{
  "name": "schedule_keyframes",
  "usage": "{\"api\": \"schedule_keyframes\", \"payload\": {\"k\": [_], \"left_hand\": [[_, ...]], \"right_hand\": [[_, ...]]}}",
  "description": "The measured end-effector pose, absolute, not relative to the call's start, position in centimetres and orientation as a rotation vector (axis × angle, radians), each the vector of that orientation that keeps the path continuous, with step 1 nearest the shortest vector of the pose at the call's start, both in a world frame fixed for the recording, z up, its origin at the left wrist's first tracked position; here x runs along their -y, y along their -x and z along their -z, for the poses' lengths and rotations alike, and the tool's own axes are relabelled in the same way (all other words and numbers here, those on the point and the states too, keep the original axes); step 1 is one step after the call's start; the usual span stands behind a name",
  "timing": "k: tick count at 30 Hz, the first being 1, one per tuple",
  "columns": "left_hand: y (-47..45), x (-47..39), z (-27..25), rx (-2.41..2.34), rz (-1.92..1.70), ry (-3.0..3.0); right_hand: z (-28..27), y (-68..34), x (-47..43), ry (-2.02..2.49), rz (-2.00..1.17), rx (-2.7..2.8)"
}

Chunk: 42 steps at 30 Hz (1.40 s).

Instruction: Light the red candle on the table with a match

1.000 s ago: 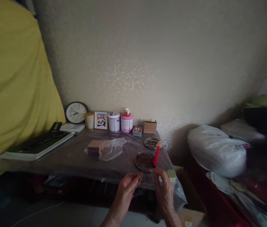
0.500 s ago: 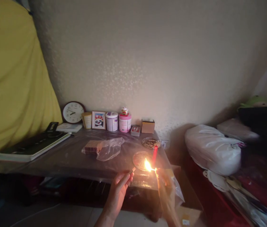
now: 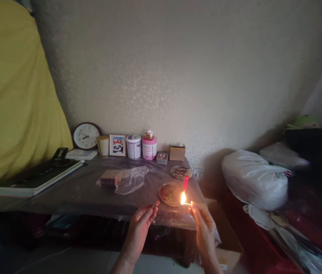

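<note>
Between the thumb and fingers of my right hand (image 3: 202,217) is a burning match (image 3: 187,203), its flame at the left end. Just behind the flame stands a red candle (image 3: 186,183), upright; whether its wick burns cannot be made out. My left hand (image 3: 144,224) is closed on a small matchbox (image 3: 155,204), mostly hidden by the fingers. A round metal plate (image 3: 166,196) lies on the table beyond my hands, near the candle's base. Behind it is a second round plate (image 3: 178,172) with thin sticks on it.
On the plastic-covered table (image 3: 89,201) lies a wrapped stack of small boxes (image 3: 109,177). Along the wall stand a clock (image 3: 86,136), a panda picture (image 3: 118,145), two tins, a small carton (image 3: 177,152) and a card box (image 3: 162,157). White bags (image 3: 254,179) sit at right.
The match flame has shrunk from a bright flare to a smaller upright flame. My right hand has shifted slightly right, away from my left hand. The view has moved a little.
</note>
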<state>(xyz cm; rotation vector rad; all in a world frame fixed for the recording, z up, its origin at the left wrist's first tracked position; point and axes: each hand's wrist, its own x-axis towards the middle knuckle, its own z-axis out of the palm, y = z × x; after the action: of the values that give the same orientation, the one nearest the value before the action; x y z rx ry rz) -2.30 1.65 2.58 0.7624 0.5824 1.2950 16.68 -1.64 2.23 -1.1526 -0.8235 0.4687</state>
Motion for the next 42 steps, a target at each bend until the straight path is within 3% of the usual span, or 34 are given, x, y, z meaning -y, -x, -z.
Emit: {"api": "schedule_keyframes", "payload": {"k": [13,42], "left_hand": [[2.4,-1.4,-3.5,-0.602,-1.295,-0.776],[2.4,-2.3,-2.2,-0.641,-1.267,-0.771]], "right_hand": [[-2.2,-17.5,1.4,1.059,-0.664,0.701],[-8.6,-22.2,-4.6,0.851,-0.594,0.637]]}}
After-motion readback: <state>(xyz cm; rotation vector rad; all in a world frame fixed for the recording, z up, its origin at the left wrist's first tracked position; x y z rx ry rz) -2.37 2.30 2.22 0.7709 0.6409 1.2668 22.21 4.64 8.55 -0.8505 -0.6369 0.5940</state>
